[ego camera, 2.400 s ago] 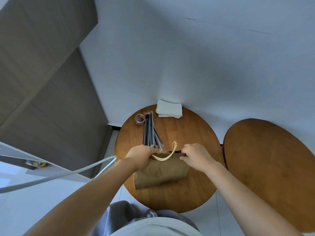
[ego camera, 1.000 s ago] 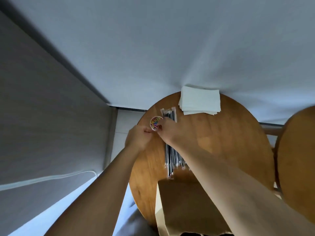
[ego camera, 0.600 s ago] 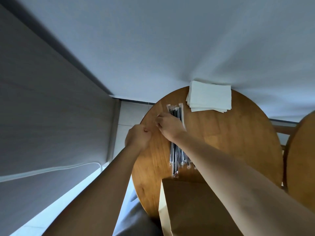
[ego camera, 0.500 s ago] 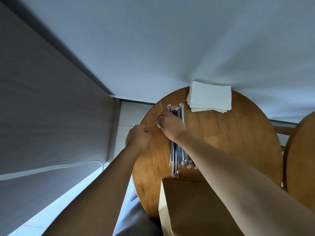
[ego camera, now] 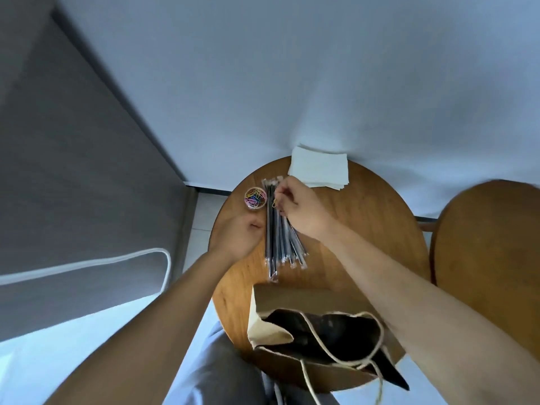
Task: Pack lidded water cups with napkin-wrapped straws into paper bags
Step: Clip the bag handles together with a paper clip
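While our right hand (ego camera: 298, 206) pinches a yellow paper clip (ego camera: 274, 203) over the straws (ego camera: 277, 229), they lie lengthwise toward us; our left hand (ego camera: 239, 238), loosely curled and empty, rests beside them.

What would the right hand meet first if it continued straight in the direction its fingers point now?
The right hand points left across the bundle of wrapped black straws. Beyond them, it would probably meet the small round container of coloured paper clips first, though depth is unclear.
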The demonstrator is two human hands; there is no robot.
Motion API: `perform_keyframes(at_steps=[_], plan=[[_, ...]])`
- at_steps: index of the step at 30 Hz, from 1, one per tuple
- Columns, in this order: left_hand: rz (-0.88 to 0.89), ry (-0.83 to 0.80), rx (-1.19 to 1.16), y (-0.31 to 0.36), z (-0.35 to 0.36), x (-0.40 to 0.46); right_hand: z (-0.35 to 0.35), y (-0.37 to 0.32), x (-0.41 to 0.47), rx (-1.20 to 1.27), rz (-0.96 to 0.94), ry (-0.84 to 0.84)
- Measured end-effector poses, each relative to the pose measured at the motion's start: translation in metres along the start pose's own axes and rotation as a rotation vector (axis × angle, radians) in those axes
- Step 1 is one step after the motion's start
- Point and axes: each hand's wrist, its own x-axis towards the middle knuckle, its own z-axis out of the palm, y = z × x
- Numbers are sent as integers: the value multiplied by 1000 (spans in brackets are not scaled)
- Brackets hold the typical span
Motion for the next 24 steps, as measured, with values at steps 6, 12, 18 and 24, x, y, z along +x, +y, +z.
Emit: perform_keyframes(at_steps=[6, 12, 18, 24], plan=[[108, 39, -10, 36, 16, -73, -33, -14, -99, 22, -12, 92], [102, 94, -25, 32, 23, -157, -55, 10, -188, -28, -52, 280], [193, 50, 587, 30, 39, -199, -68, 26, -250, -283, -36, 266], [356, 142, 541, 44, 75, -198, -41, 16, -293, -480, -13, -87]])
